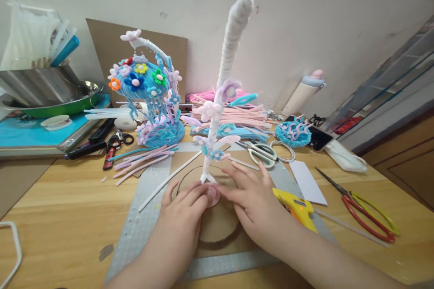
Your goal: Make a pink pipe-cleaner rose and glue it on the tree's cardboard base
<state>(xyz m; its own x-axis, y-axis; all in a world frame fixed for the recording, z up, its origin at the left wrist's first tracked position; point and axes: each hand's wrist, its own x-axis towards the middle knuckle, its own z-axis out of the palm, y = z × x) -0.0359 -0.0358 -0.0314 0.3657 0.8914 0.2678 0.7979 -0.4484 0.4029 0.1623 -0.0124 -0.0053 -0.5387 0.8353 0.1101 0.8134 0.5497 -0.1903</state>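
Note:
A pink coiled pipe-cleaner disc lies at the foot of a tall white wrapped stem, over a cardboard piece with a dark circle on it. My left hand has its fingers bent and pressed together on the disc's left side. From the right, my right hand pinches the disc's edge with the index finger and thumb, its other fingers raised apart. The stem stands nearly upright, leaning right at its thick top. Purple, pink and blue pipe-cleaner flowers are fixed along it. Fingers partly hide the disc.
A yellow glue gun lies beside my right forearm, with red-and-yellow scissors farther right. Behind are pale-handled scissors, pink pipe cleaners and a blue flowered hanging piece. A grey cutting mat lies under the cardboard.

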